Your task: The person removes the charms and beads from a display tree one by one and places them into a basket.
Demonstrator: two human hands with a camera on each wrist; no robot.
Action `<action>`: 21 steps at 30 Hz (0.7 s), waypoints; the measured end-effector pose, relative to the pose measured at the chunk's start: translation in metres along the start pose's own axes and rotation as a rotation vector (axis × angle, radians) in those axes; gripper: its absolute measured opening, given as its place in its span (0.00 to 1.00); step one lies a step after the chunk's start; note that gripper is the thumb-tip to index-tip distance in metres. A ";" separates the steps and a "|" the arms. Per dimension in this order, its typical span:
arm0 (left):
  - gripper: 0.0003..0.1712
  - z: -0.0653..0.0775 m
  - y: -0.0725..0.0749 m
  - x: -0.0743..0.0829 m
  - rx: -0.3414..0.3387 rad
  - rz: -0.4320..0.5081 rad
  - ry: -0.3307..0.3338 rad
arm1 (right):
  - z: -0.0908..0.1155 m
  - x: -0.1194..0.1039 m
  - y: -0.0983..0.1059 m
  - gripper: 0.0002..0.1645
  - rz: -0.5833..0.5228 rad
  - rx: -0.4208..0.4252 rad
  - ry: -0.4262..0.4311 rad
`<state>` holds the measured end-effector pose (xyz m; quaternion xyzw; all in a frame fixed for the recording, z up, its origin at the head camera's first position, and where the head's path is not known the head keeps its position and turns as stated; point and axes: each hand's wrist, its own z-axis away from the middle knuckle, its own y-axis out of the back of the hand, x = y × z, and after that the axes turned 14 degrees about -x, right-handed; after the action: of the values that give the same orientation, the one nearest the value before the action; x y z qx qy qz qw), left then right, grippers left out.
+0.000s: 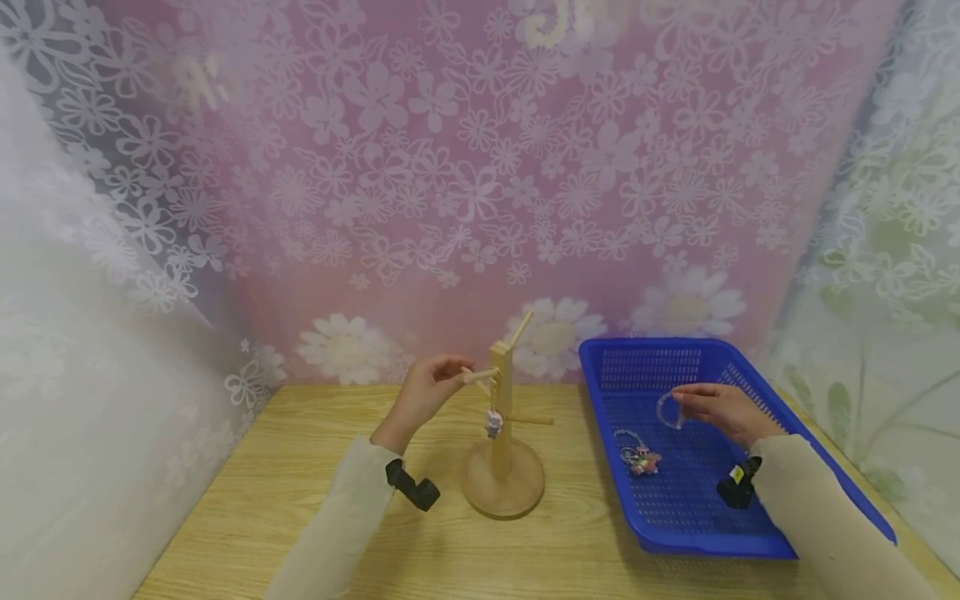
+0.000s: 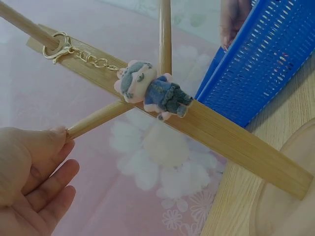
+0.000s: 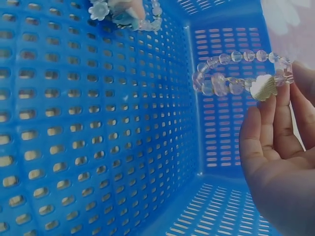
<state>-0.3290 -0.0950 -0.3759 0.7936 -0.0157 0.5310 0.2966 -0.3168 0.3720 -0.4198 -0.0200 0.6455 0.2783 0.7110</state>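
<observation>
My left hand (image 1: 423,393) pinches the tip of a peg (image 2: 96,120) on a wooden rack (image 1: 500,454) between thumb and forefinger. From another of the rack's pegs hangs a keychain by its gold clasp, with a small plush doll (image 2: 160,93) in blue and grey against the post. Over the blue basket (image 1: 652,342), my right hand (image 1: 723,412) holds up a clear, pinkish beaded bracelet (image 3: 220,84). A gold shell-shaped charm (image 3: 265,87) sits on it beside my fingertips.
Inside the basket, toward its left side, lies another beaded bracelet (image 1: 643,460) with flower-like charms. The rack's round base (image 1: 480,492) stands on the wooden table (image 1: 300,467), left of the basket. A flowered pink curtain (image 1: 450,208) hangs behind.
</observation>
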 end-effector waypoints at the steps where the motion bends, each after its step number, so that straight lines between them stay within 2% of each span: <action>1: 0.11 0.001 0.000 0.000 0.004 0.005 -0.002 | 0.000 0.000 0.000 0.34 0.009 -0.008 -0.001; 7: 0.09 0.011 -0.002 0.000 0.048 0.035 -0.011 | -0.001 0.002 -0.001 0.32 0.018 -0.022 -0.026; 14: 0.06 0.023 -0.007 0.003 0.101 0.041 0.035 | -0.001 0.004 -0.002 0.30 0.019 -0.046 -0.033; 21: 0.06 0.032 -0.012 0.007 0.140 0.022 0.003 | 0.000 0.004 -0.002 0.27 -0.005 -0.084 -0.017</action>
<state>-0.2953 -0.0983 -0.3837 0.8114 0.0133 0.5352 0.2347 -0.3158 0.3721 -0.4236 -0.0491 0.6271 0.3038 0.7156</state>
